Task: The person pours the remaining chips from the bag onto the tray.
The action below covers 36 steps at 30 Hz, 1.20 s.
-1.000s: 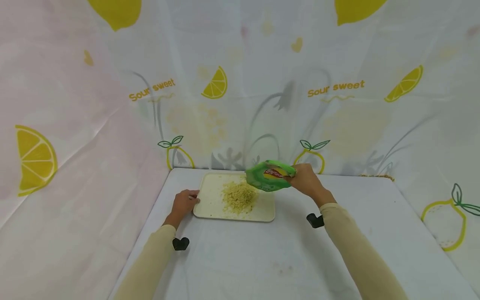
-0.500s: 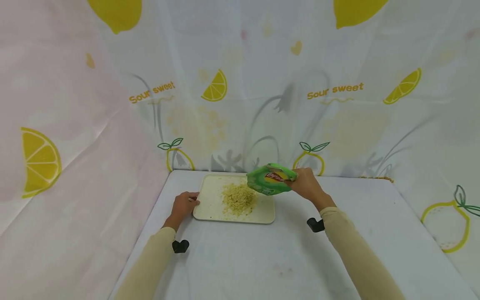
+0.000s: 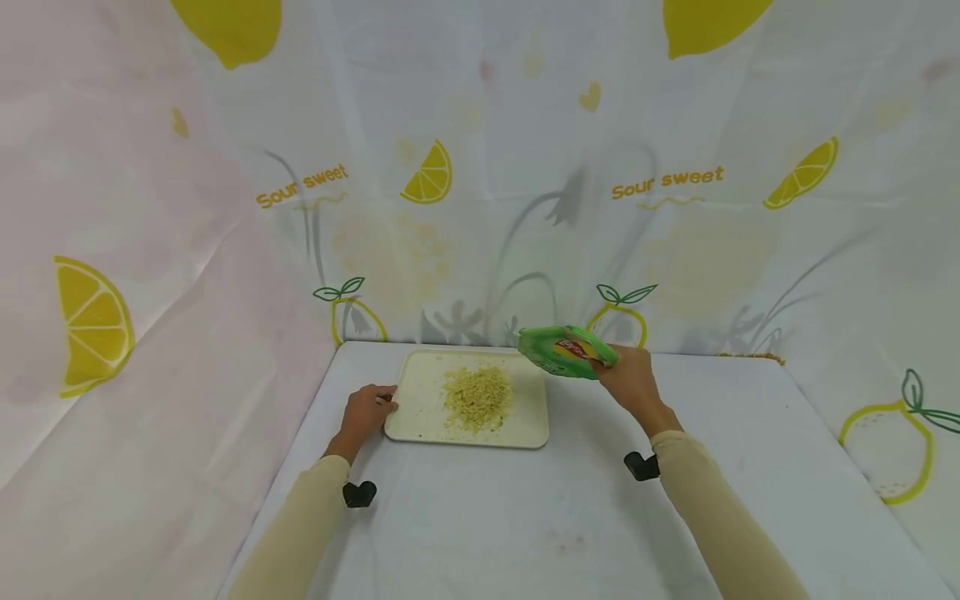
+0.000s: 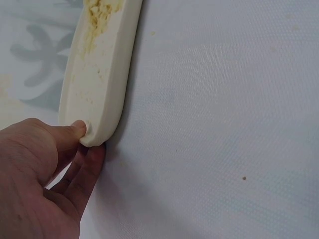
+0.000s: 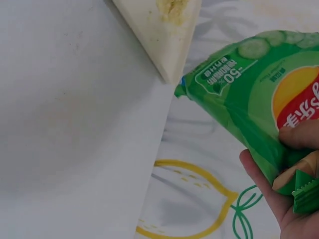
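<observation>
A cream tray lies on the table with a pile of pale yellow crumbs, like crushed chips, in its middle. My left hand pinches the tray's left edge; the left wrist view has the thumb on the rim and the other fingers beneath it. In my right hand is a green chip bag, gripped at one end and tilted above the tray's back right corner. The right wrist view shows the bag's printed side; its opening is hard to make out.
A white cloth covers the table. Curtains with lemon prints stand behind it and at the sides. Small specks dot the cloth. A brownish trim runs along the back right edge.
My right hand has moved right with the chip bag, away from over the crumbs, uncovering more of the pile and the tray's right side. The left hand keeps its hold on the tray.
</observation>
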Available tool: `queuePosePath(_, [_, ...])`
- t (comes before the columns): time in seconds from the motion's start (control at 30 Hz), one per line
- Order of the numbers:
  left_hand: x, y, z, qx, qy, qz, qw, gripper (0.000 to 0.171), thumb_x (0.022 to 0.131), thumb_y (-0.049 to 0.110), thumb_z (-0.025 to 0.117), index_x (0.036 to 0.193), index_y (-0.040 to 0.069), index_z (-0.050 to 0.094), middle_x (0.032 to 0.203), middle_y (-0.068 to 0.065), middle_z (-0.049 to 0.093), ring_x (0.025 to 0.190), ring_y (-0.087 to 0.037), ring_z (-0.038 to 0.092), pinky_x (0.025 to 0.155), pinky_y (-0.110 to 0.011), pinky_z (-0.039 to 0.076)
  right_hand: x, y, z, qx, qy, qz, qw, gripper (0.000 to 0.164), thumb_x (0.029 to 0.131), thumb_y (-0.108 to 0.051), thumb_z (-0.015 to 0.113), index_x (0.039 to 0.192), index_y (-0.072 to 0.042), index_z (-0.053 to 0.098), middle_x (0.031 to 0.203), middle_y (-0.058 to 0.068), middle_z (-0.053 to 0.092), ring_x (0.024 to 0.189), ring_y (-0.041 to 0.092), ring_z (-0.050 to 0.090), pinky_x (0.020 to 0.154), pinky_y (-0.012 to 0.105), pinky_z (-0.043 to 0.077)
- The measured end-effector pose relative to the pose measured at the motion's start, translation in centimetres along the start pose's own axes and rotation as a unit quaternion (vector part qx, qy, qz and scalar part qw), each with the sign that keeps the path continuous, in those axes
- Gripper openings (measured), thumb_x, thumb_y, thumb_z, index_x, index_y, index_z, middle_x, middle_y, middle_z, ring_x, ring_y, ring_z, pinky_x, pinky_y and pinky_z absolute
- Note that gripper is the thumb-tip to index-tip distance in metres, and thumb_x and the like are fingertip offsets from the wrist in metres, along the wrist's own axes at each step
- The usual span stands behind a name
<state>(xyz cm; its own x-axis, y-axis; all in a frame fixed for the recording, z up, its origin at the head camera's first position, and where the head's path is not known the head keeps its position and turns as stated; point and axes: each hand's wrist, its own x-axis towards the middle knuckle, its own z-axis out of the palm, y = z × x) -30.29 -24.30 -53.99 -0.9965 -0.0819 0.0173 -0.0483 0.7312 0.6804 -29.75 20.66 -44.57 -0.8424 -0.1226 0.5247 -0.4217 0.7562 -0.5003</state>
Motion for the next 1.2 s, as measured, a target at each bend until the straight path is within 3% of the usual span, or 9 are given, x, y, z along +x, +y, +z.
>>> queuePosePath(0.27, [0.0,0.0,0.0,0.001,-0.003,-0.001,1.0,0.039,0.087,0.007,0.071,0.125,0.0,0.065,0.107,-0.017,0.065,0.091,-0.029,0.063,0.066,-0.033,0.05,-1.3,1.5,0.1,-0.02,0.033,-0.001,0.999,0.007,0.084,-0.002,0.071,0.08,0.004,0.073,0.07,0.015,0.071,0.055,0.021,0.06,0.051,0.04,0.05])
queuePosePath(0.47, [-0.1,0.0,0.0,0.002,-0.006,-0.003,1.0,0.039,0.088,0.008,0.071,0.126,0.0,0.065,0.108,-0.016,0.065,0.093,-0.029,0.063,0.067,-0.033,0.05,-2.4,2.2,1.0,-0.005,0.09,0.005,0.996,0.023,0.082,0.002,0.071,0.061,-0.002,0.062,0.058,0.01,0.065,0.047,0.014,0.045,0.046,0.032,0.043])
queuePosePath(0.7, [-0.1,0.0,-0.1,0.001,-0.001,0.006,1.0,0.038,0.087,0.007,0.071,0.124,-0.001,0.065,0.107,-0.018,0.065,0.094,-0.031,0.063,0.069,-0.035,0.051,-3.9,2.4,2.5,0.031,0.16,0.051,0.985,0.009,0.081,0.001,0.073,0.073,0.006,0.071,0.066,0.015,0.069,0.051,0.016,0.049,0.046,0.029,0.042])
queuePosePath(0.9, [0.0,-0.2,0.0,0.002,0.001,0.003,1.0,0.038,0.088,0.007,0.07,0.125,-0.001,0.065,0.107,-0.017,0.065,0.094,-0.029,0.063,0.068,-0.034,0.05,-4.9,2.7,3.4,0.041,0.178,0.077,0.98,0.012,0.082,-0.003,0.072,0.083,0.009,0.073,0.071,0.019,0.07,0.053,0.019,0.056,0.047,0.029,0.045])
queuePosePath(1.2, [0.0,-0.1,0.0,-0.003,0.002,0.007,1.0,0.039,0.088,0.007,0.071,0.125,-0.001,0.065,0.107,-0.017,0.065,0.094,-0.03,0.063,0.068,-0.034,0.05,-5.9,2.9,4.0,0.053,0.184,0.13,0.973,0.019,0.08,-0.008,0.075,0.069,0.006,0.068,0.061,0.016,0.067,0.045,0.01,0.046,0.043,0.022,0.039])
